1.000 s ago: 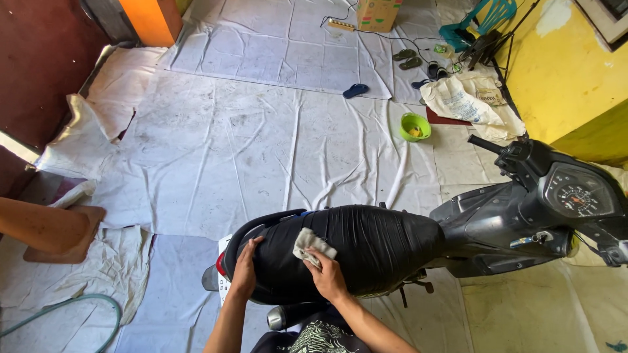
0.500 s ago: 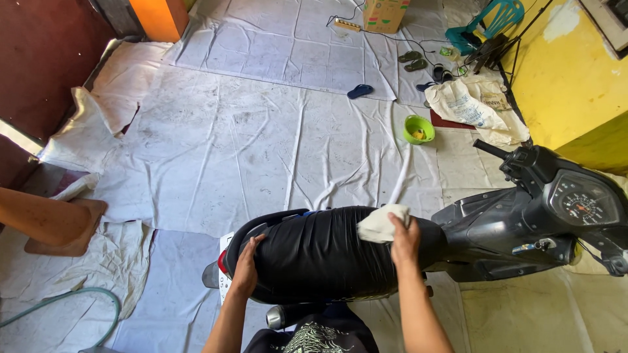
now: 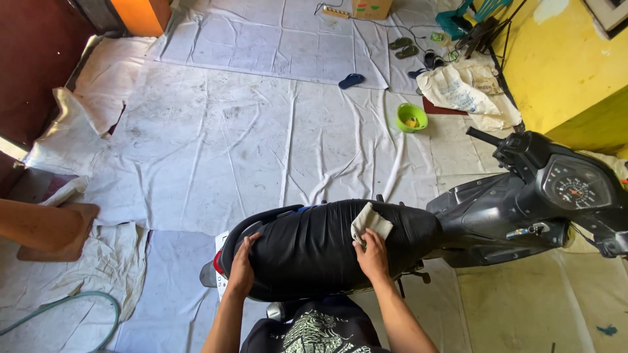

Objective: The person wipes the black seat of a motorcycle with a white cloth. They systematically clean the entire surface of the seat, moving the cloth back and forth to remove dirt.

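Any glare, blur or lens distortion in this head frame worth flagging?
Head view: wide-angle bending at the edges; sunlit glare on the white floor sheets; black seat shows soft sheen; both hands, left hand and right hand on the cloth, look sharp.

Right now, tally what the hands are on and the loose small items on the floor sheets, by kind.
Hands: 2, left hand and right hand
Black scooter seat: 1
Pale cloth: 1
Green bowl: 1
Blue sandal: 1
Dark sandals: 2
Cardboard box: 1
Total: 9
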